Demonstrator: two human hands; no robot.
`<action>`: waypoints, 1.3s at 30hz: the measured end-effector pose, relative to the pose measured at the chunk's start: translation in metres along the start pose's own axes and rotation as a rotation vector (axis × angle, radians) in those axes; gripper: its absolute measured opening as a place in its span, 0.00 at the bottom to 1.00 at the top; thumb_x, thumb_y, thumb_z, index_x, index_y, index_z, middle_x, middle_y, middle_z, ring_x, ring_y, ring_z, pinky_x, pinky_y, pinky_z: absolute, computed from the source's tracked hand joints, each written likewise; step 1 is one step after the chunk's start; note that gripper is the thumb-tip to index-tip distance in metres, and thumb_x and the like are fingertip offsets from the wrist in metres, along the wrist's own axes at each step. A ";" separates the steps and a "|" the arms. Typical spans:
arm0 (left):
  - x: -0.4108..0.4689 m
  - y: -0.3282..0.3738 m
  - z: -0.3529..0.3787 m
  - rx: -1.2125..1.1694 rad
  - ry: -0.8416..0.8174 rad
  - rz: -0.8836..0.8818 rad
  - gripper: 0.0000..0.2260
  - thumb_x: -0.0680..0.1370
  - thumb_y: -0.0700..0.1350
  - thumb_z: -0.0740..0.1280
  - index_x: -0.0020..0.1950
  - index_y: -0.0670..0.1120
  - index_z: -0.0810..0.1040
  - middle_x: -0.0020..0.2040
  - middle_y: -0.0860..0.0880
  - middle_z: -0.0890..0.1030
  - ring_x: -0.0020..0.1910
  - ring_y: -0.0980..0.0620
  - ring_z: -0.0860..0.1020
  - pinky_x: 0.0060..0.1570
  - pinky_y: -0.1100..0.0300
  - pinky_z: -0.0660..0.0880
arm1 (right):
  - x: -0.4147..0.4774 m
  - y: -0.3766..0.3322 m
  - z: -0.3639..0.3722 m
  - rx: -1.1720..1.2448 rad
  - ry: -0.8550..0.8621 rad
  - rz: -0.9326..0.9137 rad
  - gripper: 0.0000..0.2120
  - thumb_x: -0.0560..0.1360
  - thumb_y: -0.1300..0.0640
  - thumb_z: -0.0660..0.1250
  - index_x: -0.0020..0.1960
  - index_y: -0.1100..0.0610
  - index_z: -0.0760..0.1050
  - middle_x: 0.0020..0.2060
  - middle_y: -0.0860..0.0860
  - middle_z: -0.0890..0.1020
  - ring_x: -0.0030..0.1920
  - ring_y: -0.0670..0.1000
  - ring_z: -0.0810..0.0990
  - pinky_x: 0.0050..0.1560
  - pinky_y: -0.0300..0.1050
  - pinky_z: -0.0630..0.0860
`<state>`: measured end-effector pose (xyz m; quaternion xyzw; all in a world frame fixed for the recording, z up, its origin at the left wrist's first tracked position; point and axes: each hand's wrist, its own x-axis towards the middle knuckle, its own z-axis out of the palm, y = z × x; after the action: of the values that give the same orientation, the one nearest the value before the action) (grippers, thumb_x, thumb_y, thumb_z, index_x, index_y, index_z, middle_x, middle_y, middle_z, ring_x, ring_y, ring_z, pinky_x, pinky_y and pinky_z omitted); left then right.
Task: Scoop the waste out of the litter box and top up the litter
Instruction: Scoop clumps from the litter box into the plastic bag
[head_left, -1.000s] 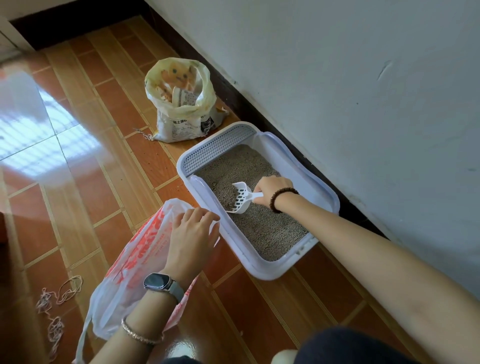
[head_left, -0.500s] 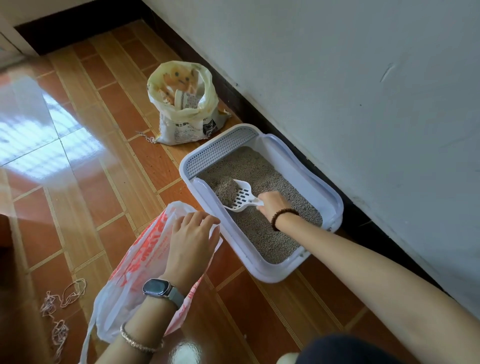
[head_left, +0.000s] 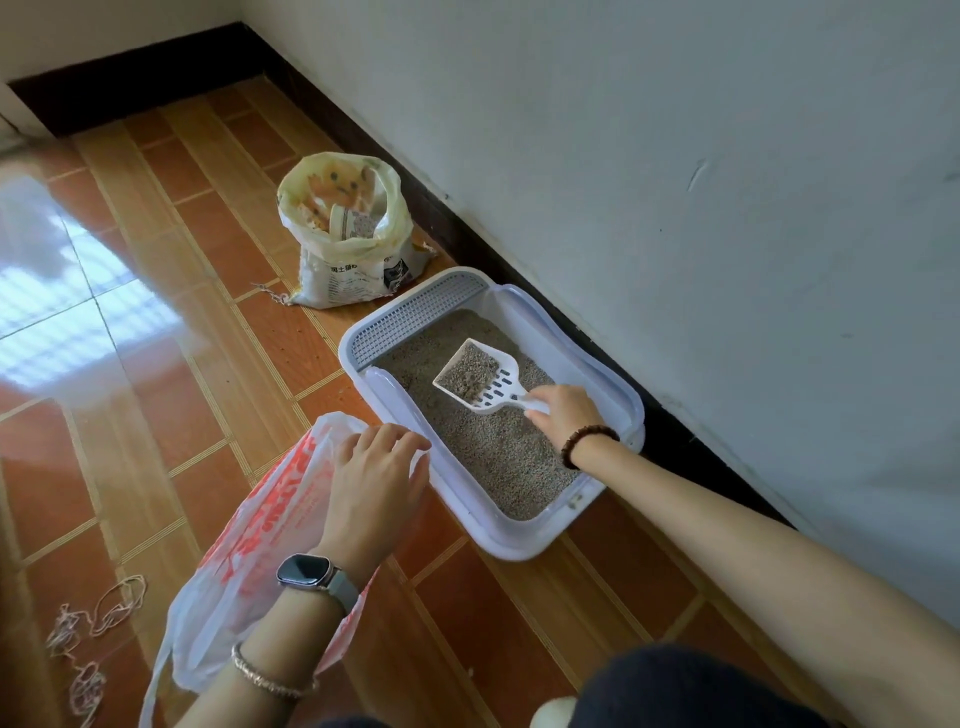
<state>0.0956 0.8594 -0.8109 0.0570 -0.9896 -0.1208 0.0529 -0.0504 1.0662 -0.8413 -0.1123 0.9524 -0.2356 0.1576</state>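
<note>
A white litter box (head_left: 613, 384) filled with grey litter stands on the tiled floor beside the wall. My right hand (head_left: 563, 413) grips the handle of a white slotted scoop (head_left: 480, 376), raised above the litter with a grey clump and loose grains in its front. My left hand (head_left: 371, 478) holds the rim of a white plastic bag with red print (head_left: 260, 530), just left of the box. An open sack of litter (head_left: 348, 239) stands beyond the box.
The wall with its dark skirting (head_left: 519, 249) runs close along the right side of the box. A tangle of pale string (head_left: 93, 639) lies on the floor at lower left. Glossy floor tiles (head_left: 130, 338) stretch to the left.
The scoop pushed through the litter and has come up out of it with a clump and grains on it. My left hand stayed on the bag's rim.
</note>
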 end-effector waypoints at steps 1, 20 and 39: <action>0.000 0.001 -0.001 -0.005 0.005 0.004 0.06 0.77 0.46 0.66 0.53 0.52 0.80 0.54 0.51 0.80 0.55 0.48 0.77 0.56 0.49 0.69 | -0.003 0.000 -0.001 0.001 0.006 -0.005 0.13 0.76 0.56 0.68 0.60 0.53 0.79 0.49 0.54 0.82 0.44 0.52 0.80 0.48 0.46 0.79; -0.009 0.003 -0.009 -0.009 0.014 0.023 0.07 0.78 0.47 0.65 0.55 0.52 0.79 0.55 0.51 0.80 0.55 0.47 0.76 0.58 0.48 0.69 | -0.018 0.001 -0.012 -0.060 0.047 0.024 0.13 0.76 0.55 0.67 0.59 0.55 0.79 0.47 0.55 0.82 0.44 0.54 0.81 0.46 0.48 0.80; -0.010 0.006 -0.008 -0.003 0.000 0.031 0.07 0.78 0.48 0.64 0.54 0.52 0.79 0.54 0.51 0.79 0.55 0.47 0.76 0.58 0.49 0.69 | -0.021 0.010 -0.014 -0.090 0.055 0.066 0.11 0.76 0.56 0.67 0.58 0.56 0.78 0.47 0.55 0.83 0.43 0.53 0.81 0.44 0.48 0.80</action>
<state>0.1056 0.8645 -0.8026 0.0414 -0.9902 -0.1213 0.0550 -0.0369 1.0865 -0.8292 -0.0812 0.9692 -0.1903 0.1337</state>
